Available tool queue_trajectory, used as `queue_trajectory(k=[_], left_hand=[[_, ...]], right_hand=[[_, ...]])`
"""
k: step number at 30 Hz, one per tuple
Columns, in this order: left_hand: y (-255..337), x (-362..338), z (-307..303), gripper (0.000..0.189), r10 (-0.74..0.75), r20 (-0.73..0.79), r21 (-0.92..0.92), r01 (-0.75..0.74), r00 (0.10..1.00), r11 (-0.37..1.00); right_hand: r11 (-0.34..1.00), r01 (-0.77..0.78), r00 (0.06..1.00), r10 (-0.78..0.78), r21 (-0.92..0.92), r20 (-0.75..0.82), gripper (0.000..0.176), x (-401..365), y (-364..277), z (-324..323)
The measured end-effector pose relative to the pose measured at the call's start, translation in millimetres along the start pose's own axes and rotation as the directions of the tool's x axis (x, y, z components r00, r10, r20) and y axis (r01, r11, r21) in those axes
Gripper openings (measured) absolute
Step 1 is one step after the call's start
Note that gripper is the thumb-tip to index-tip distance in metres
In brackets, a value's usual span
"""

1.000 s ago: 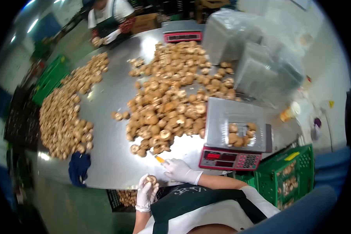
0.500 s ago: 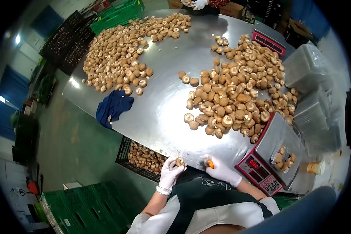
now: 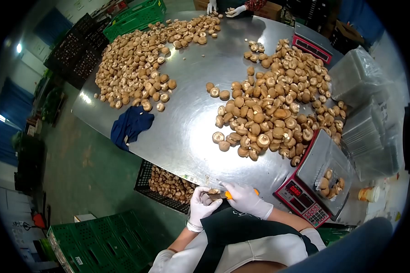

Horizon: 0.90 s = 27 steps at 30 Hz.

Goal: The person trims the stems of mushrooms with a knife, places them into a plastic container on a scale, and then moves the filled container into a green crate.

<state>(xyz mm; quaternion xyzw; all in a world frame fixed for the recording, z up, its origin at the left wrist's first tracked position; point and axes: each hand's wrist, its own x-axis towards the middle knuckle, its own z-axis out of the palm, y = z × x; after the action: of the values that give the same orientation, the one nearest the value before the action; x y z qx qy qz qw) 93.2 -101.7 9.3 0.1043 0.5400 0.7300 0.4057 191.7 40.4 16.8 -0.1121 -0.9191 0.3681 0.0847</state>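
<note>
Mushroom [image 3: 213, 191] sits pinched in gloved left hand [image 3: 200, 207] at near edge of table [image 3: 182, 141], blade of orange-handled knife [image 3: 230, 194] right at it, handle gripped in gloved right hand [image 3: 247, 200], black crate [image 3: 143, 176] lower left.

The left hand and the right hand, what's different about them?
The left hand holds a mushroom; the right hand holds an orange-handled knife. The left hand is nearer the black crate, the right hand nearer the red-edged scale. Both wear white gloves.
</note>
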Motion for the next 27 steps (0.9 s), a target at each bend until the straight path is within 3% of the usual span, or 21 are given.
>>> queue_trajectory(k=[5, 7, 9, 11, 17, 25, 27], left_hand=[[-1, -3, -4, 0.046, 0.058, -0.055, 0.029, -0.057, 0.997, 0.998], [0, -1, -6, 0.046, 0.089, -0.118, 0.065, -0.082, 0.989, 0.994], [-2, -3, -8, 0.047, 0.107, -0.120, 0.075, -0.098, 0.987, 0.992], [-2, -1, -6, 0.048, 0.201, -0.135, 0.211, -0.171, 0.970, 0.963], [-4, 1, 3, 0.050, 0.309, -0.064, 0.313, -0.275, 0.949, 0.909], [-1, -1, 9, 0.051, 0.363, -0.018, 0.458, -0.315, 0.932, 0.831], [-3, 0, 7, 0.049, 0.501, 0.089, 0.622, -0.441, 0.861, 0.647]], right_hand=[[0.993, -0.099, 0.994, 0.095, 0.063, 0.055, 0.042, -2, 21, 6], [0.973, -0.229, 0.971, 0.226, 0.036, 0.078, 0.039, -12, 50, 19], [0.963, -0.267, 0.958, 0.262, 0.038, 0.113, 0.039, -17, 43, 12], [0.983, -0.173, 0.983, 0.169, 0.058, 0.065, 0.042, -17, 37, 7], [0.999, 0.040, 0.994, -0.037, 0.018, -0.107, 0.047, -11, 8, 1], [1.000, 0.015, 0.998, -0.015, -0.013, -0.053, 0.048, -12, 6, 2], [1.000, -0.008, 0.999, 0.007, -0.017, -0.048, 0.047, -10, 4, 0]])
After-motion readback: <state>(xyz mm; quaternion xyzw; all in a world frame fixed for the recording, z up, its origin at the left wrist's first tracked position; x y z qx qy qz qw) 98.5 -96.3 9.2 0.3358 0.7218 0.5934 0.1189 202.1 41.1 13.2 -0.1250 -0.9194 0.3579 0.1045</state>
